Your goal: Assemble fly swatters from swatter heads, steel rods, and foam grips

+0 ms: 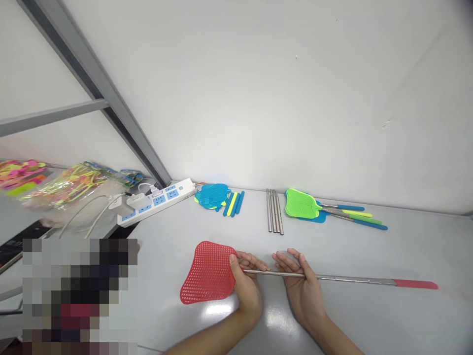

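Note:
A red fly swatter [207, 273] with a long metal telescopic rod and a red handle grip lies across both hands, stretched out above the table. My left hand [248, 286] holds it where the mesh head meets the rod, thumb on the edge of the head and fingers behind. My right hand [305, 288] is turned palm up with loosely curled fingers. The rod rests across it, passing behind the thumb. Beyond the hands lie several bare metal rods [274, 212] side by side.
Behind lie blue mesh heads [212, 196], loose blue and yellow grips [233, 204] and a stack of swatters topped by a green head [301, 203]. At left are a white power strip [157, 202] with plugs, bagged colourful pieces [74, 185] and a dark phone [22, 241]. A wall stands behind.

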A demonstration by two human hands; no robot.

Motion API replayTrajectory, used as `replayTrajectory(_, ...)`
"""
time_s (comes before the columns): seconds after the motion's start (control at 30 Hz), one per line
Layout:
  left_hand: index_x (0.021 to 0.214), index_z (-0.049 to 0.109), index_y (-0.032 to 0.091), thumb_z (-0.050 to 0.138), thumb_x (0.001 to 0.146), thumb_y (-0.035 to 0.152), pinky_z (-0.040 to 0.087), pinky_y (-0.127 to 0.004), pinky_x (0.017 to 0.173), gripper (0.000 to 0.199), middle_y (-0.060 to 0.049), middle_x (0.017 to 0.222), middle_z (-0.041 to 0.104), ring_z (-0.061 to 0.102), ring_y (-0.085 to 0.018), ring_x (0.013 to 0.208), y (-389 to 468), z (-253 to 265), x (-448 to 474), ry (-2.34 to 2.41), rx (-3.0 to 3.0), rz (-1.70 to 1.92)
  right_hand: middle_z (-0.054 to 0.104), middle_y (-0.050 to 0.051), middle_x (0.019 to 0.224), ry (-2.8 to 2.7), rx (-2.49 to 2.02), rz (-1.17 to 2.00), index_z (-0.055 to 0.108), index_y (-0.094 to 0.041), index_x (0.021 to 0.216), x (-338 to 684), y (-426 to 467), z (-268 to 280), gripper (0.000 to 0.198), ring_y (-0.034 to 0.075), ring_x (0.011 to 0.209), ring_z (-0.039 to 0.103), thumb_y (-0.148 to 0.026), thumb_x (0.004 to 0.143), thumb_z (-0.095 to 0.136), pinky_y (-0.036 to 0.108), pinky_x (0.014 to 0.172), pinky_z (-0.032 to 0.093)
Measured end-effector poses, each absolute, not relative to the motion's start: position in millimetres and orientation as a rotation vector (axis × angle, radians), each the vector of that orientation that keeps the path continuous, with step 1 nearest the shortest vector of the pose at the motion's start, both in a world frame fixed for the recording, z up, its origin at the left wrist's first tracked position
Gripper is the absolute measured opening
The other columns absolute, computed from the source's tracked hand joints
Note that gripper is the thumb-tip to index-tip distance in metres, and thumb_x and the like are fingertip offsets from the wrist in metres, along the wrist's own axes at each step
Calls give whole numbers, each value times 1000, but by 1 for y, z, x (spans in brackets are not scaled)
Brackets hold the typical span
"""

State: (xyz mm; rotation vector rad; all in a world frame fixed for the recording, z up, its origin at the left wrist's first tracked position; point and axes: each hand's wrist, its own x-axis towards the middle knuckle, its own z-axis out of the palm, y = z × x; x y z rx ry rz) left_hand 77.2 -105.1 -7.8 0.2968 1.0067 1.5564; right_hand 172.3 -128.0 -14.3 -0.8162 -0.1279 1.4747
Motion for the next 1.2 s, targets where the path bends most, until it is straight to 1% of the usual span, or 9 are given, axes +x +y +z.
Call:
replayTrajectory(0.23,55,43,18,30,81,47,42,-26,53,40,1,40,50,49,-14,42,-106,-9,78,1005,324,1549,68,8,82,-132,-792,1488,57,-20,89,171,-128,-17,25,21,89,59,-39,79,44,40,86,33)
replayTrajectory(0.4,57,42,19,31,81,44,42,-27,54,36,2,42,50,49,-13,42,-106,-11,77,1011,358,1546,68,8,83,-164,-795,1479,56,-20,91,171,-128,-18,26,23,87,59,-39,79,45,42,88,31)
replayTrajectory(0.67,61,41,18,36,80,41,41,-25,54,30,3,44,50,48,-12,44,-107,-11,78,1040,402,1541,68,8,78,-177,-791,1490,55,-20,90,170,-129,-15,25,22,80,60,-38,80,42,42,83,35)
replayTrajectory(0.9,64,42,18,35,81,44,38,-24,45,32,1,49,53,49,-13,44,-104,-10,76,982,412,1461,66,6,75,-247,-830,1495,57,-19,84,177,-122,-9,25,22,77,59,-37,81,41,37,72,41)
replayTrajectory(0.97,63,43,18,33,81,45,38,-25,45,35,0,50,54,49,-13,42,-103,-9,76,965,467,1416,65,6,75,-324,-886,1495,58,-18,82,185,-117,-6,26,22,77,58,-37,81,40,34,66,42)
replayTrajectory(1.07,61,44,17,32,80,47,38,-25,46,38,1,46,51,48,-12,40,-100,-8,76,965,543,1362,63,8,76,-505,-1028,1481,60,-15,78,198,-109,-5,30,22,75,56,-38,81,40,31,60,41)
replayTrajectory(1.13,60,45,17,33,80,48,37,-25,45,39,1,44,50,47,-13,40,-100,-8,76,972,580,1329,60,7,69,-606,-1110,1453,60,-14,74,206,-105,-5,34,19,67,54,-40,80,39,29,57,40)
replayTrajectory(1.2,59,46,17,32,80,47,36,-24,45,40,0,43,51,47,-12,40,-100,-8,75,974,617,1292,57,6,60,-706,-1158,1469,59,-14,63,211,-103,-5,40,17,58,51,-42,81,37,28,53,38)
